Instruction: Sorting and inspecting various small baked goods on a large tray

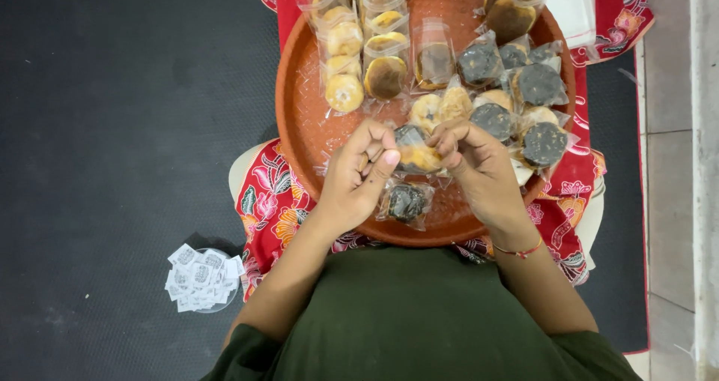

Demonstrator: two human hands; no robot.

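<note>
A round orange-brown tray (299,119) rests on my lap and holds several small cakes in clear plastic wrappers, some yellow, some dark. My left hand (359,175) and my right hand (475,164) meet over the tray's near half. Both pinch the same clear-wrapped yellow cake (418,156) between their fingertips. A dark wrapped cake (407,201) lies just under the hands on the tray. Two stacked rows of yellow wrapped cakes (343,44) lie at the tray's far left.
A red flowered cloth (266,201) lies under the tray. On the dark mat at the left stands a small clear bowl of white paper sachets (202,278). A white folded sheet (573,6) sits at the far right, beside a light tiled floor strip (674,164).
</note>
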